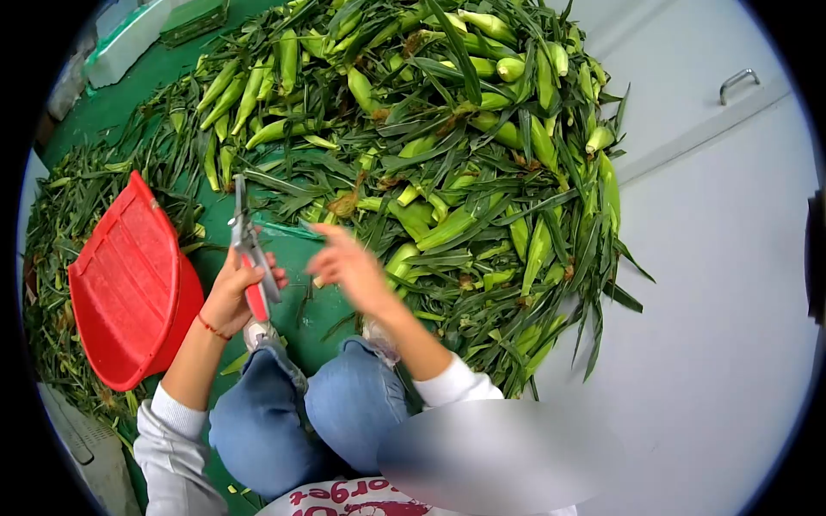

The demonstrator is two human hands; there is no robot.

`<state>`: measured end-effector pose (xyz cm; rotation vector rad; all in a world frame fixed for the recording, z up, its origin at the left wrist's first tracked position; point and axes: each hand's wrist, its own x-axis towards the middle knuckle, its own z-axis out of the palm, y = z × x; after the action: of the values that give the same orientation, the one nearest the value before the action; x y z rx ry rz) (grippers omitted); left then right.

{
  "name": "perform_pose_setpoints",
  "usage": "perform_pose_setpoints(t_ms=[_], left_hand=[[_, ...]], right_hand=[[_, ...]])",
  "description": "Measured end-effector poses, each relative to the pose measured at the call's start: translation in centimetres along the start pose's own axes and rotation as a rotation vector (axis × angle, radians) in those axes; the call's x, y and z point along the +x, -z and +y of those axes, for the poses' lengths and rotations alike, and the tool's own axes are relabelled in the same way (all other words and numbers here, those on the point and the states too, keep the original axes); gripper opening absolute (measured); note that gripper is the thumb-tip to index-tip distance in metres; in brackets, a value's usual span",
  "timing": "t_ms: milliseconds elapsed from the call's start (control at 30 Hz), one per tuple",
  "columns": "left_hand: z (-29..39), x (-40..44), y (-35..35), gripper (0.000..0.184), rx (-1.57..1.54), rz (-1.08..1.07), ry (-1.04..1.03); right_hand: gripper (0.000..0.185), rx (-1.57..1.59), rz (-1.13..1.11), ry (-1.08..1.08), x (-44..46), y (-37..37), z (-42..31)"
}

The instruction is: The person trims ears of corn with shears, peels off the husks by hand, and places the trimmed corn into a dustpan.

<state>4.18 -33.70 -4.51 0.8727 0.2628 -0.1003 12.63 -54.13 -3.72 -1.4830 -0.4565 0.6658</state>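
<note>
My left hand (231, 288) is closed around a pair of pruning shears (248, 241) with red-and-grey handles, its metal end pointing away from me. My right hand (348, 268), smeared a little by motion, hovers in front of the heap with some fingers stretched out and apart; I see nothing held in it. Just beyond it lie green ears of corn in their husks (452, 225), mixed with long loose leaves in a large pile. Some ears show pale cut stem ends.
A red plastic scoop-like basin (129, 284) stands to my left among stripped leaves (86, 198). The floor (314, 322) is green. Along the right runs a pale grey panel (688, 284) with a metal handle (738, 84). A white container (129, 47) sits at the far left.
</note>
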Motion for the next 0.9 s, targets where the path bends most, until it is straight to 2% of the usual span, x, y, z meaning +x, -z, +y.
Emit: perform_pose_setpoints(t_ms=[67,100,133,167,200,267,333,400,467,533,600,633,767,833,900], left_hand=[[-0.6,0.2,2.5,0.073,-0.070,-0.025,0.004],[-0.6,0.1,3.2,0.072,-0.133,-0.031,0.046],[-0.6,0.1,3.5,0.071,-0.195,-0.022,0.069],[-0.9,0.5,4.0,0.071,-0.275,-0.039,0.102],[-1.5,0.9,4.3,0.070,-0.357,-0.041,0.133],[-3.1,2.7,4.8,0.070,-0.424,-0.089,0.155],[-5.0,4.5,5.0,0.071,-0.454,-0.192,0.136],[-5.0,5.3,4.2,0.074,-0.491,-0.226,0.174],[-4.9,5.5,3.3,0.077,-0.541,-0.258,0.197],[-4.5,5.7,2.5,0.079,-0.592,-0.295,0.203],[-4.6,5.5,2.1,0.075,-0.617,-0.261,0.179],[-4.6,5.6,2.3,0.070,-0.597,-0.283,0.152],[-4.5,5.1,1.8,0.058,-0.525,-0.243,0.116],[-4.0,4.7,0.7,0.053,-0.463,-0.196,0.093],[-4.3,4.4,1.7,0.051,-0.245,-0.092,0.126]], right_hand=[[0.031,-0.408,0.520,-0.009,-1.9,7.4,1.6],[0.029,-0.761,0.683,-0.029,-3.6,12.5,5.0],[0.030,-1.059,0.743,0.035,-5.2,17.4,8.4],[0.030,-0.768,0.868,-0.157,-6.4,17.8,6.4],[0.029,-0.904,0.905,-0.007,-6.9,21.3,9.2],[0.027,-0.517,0.855,-0.118,-5.7,17.7,7.1],[0.024,-0.441,0.617,-0.136,-2.9,13.0,7.0],[0.022,-0.434,0.344,-0.050,0.0,8.6,7.9],[0.024,-0.277,0.165,0.034,3.1,4.5,7.7],[0.030,-0.043,0.050,0.024,5.5,0.9,6.8],[0.039,0.265,-0.104,-0.135,6.7,-0.7,6.3],[0.043,0.276,-0.119,-0.059,7.0,-1.3,6.5],[0.047,0.310,-0.137,-0.104,6.2,-1.8,5.2],[0.048,0.225,-0.172,-0.082,5.9,-1.4,5.2],[0.052,0.156,-0.219,-0.037,5.5,-0.8,4.6]])
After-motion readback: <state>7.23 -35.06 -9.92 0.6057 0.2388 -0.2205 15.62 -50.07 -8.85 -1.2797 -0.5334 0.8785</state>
